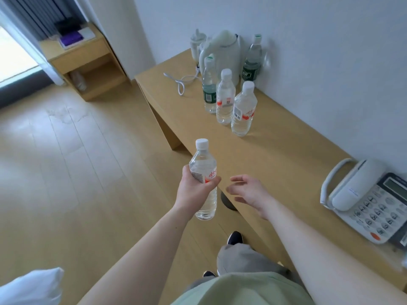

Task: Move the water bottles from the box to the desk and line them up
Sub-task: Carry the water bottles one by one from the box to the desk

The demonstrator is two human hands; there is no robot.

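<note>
Left hand (193, 188) grips one white-capped bottle (203, 179) mid-body, upright, in the air just off the desk (286, 155) front edge. Right hand (248, 190) hovers over the desk beside it, fingers loosely spread, holding nothing. Four bottles stand on the desk: two white-capped, two green-labelled, near the kettle (224, 53).

Left hand (196, 188) fingers curled, gripping; right hand (251, 190) apparently relaxed, fingers loosely spread.

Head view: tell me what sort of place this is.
Probably a hotel room: a corded desk telephone and an electric kettle sit on a long wooden desk along the wall, with a bedside cabinet by the curtained window.
</note>
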